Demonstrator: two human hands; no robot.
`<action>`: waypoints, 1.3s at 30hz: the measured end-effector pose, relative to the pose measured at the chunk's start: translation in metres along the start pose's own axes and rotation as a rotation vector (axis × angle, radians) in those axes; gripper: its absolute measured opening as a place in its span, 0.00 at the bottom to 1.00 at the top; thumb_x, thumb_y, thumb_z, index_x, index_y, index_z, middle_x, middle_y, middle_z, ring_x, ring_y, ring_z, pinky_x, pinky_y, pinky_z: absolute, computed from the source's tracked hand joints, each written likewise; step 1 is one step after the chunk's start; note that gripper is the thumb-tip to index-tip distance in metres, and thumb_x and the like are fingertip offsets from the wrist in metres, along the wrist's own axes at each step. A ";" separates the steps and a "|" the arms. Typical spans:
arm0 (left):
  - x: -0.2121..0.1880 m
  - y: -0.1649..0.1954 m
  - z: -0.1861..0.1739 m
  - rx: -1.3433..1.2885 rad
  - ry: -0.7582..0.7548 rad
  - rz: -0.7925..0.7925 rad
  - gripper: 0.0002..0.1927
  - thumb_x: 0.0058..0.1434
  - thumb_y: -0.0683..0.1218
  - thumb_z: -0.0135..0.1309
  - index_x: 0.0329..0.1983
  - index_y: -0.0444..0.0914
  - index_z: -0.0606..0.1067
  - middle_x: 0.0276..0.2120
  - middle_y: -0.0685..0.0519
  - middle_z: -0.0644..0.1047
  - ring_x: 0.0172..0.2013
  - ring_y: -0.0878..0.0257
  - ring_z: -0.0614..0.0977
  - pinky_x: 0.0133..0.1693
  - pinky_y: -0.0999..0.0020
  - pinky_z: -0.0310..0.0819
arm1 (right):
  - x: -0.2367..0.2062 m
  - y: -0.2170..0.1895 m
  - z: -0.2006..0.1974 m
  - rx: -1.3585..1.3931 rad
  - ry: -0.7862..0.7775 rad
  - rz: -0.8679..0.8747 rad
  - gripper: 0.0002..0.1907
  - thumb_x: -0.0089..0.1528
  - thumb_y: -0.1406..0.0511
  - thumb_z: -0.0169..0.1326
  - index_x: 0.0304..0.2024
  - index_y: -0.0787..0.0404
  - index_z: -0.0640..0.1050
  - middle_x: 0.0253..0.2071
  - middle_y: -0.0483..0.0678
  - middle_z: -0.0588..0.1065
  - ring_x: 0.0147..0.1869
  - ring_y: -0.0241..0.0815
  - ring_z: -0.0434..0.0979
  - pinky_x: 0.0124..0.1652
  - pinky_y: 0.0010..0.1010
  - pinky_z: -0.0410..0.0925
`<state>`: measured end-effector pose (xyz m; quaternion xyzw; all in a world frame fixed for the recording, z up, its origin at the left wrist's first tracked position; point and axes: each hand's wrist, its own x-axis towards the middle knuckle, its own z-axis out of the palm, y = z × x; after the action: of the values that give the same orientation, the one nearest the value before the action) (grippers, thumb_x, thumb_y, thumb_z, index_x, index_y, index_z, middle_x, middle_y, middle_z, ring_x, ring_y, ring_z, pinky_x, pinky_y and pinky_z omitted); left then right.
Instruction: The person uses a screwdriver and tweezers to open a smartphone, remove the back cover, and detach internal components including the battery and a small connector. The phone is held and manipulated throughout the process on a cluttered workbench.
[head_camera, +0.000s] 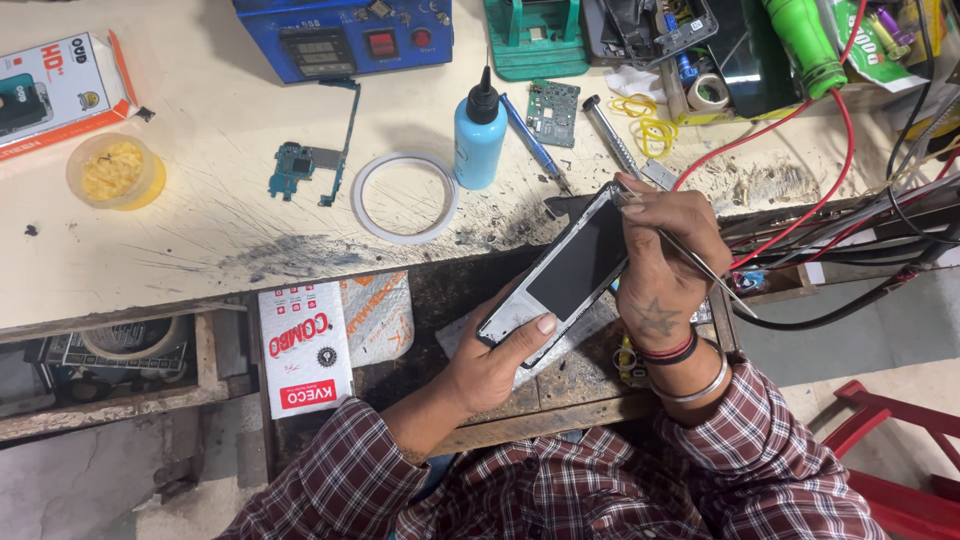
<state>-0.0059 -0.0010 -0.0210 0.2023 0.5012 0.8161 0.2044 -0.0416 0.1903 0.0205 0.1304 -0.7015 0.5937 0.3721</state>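
Observation:
My left hand (497, 358) grips the lower end of an opened phone body (563, 270), thumb across its edge. The phone is tilted, its dark inner panel facing up, its far end over the bench edge. My right hand (662, 262) rests on the phone's upper right side and holds thin metal tweezers (700, 265), whose shaft sticks out toward the lower right. The tweezers' tips meet the phone's top corner under my fingers. Both sleeves are plaid.
On the worn bench (200, 220) lie a white tape ring (405, 197), a blue squeeze bottle (479, 130), a teal circuit board (300, 165), a green board (552, 110), a screwdriver (535, 145), a yellow tub (113, 172), a blue power unit (345, 35) and red and black wires (830, 200). A red chair (900, 460) stands at the right.

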 end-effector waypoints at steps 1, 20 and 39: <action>0.000 0.000 0.000 0.006 -0.001 0.004 0.25 0.76 0.47 0.49 0.72 0.33 0.65 0.62 0.47 0.76 0.63 0.62 0.75 0.64 0.65 0.69 | 0.001 -0.001 -0.001 -0.003 -0.014 0.001 0.04 0.71 0.77 0.57 0.41 0.67 0.77 0.41 0.48 0.73 0.49 0.40 0.79 0.65 0.45 0.75; 0.002 -0.007 -0.004 -0.107 0.085 -0.024 0.24 0.73 0.45 0.51 0.70 0.33 0.66 0.56 0.52 0.77 0.57 0.66 0.76 0.58 0.69 0.71 | 0.006 -0.020 0.000 -0.281 -0.449 -0.311 0.04 0.53 0.69 0.61 0.31 0.56 0.85 0.37 0.46 0.80 0.66 0.50 0.75 0.77 0.53 0.45; -0.002 -0.046 -0.018 -0.071 0.021 0.031 0.23 0.74 0.40 0.49 0.70 0.34 0.63 0.55 0.50 0.76 0.56 0.66 0.78 0.57 0.69 0.76 | 0.007 -0.037 0.014 -0.181 -0.707 -0.471 0.05 0.58 0.65 0.66 0.36 0.47 0.86 0.39 0.39 0.81 0.63 0.48 0.78 0.72 0.59 0.53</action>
<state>-0.0081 0.0039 -0.0705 0.1941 0.4707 0.8386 0.1938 -0.0280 0.1695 0.0522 0.4490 -0.7861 0.3477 0.2441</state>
